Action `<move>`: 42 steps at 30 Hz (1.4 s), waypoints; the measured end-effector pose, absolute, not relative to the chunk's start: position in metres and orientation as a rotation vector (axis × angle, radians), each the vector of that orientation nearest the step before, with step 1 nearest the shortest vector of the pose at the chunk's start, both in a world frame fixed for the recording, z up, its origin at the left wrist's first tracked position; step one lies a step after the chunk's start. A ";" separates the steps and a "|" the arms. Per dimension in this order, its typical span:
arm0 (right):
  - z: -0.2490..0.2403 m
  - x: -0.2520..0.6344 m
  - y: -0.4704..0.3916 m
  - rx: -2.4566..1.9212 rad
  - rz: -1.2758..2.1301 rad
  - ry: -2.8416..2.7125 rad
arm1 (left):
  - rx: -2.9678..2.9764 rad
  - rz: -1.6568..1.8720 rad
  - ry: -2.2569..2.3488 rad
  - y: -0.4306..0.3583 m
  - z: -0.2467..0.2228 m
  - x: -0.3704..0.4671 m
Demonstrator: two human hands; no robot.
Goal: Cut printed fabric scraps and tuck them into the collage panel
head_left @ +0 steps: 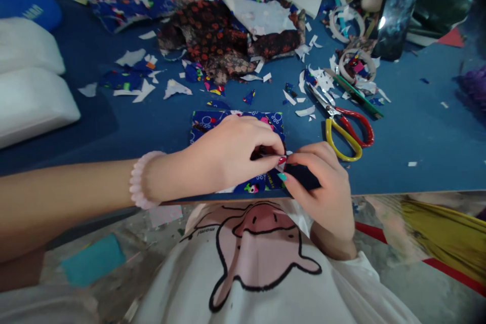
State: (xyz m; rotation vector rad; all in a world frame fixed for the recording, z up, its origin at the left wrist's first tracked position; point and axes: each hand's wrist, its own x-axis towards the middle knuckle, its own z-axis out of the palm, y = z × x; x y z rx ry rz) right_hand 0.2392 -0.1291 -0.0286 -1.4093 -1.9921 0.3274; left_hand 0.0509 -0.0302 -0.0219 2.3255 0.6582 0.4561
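Note:
A blue, cartoon-printed rectangular piece (253,187) lies flat at the table's front edge; I cannot tell if it is fabric or film. Across it rests my left hand (237,149), with a pale pink bead bracelet on the wrist. Its thumb and forefinger pinch the piece's right edge, where a small white bit shows. Opposite, my right hand (322,182) pinches at the same spot, thumb and fingertips nearly meeting those of the left. Exactly what lies between the fingertips is partly hidden. Scissors (337,124) with one red and one yellow handle lie just beyond my right hand.
Scraps and dark floral cloth (212,35) litter the table's back. At the back right are tape rolls (346,24), a phone (398,12), a green-handled tool (357,93) and a dark green bag (440,2). White bundles (34,96) stand at the left.

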 end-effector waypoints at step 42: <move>-0.032 0.258 -0.136 -1.053 -0.151 -2.358 | 3.124 0.730 0.261 -0.078 -0.024 0.013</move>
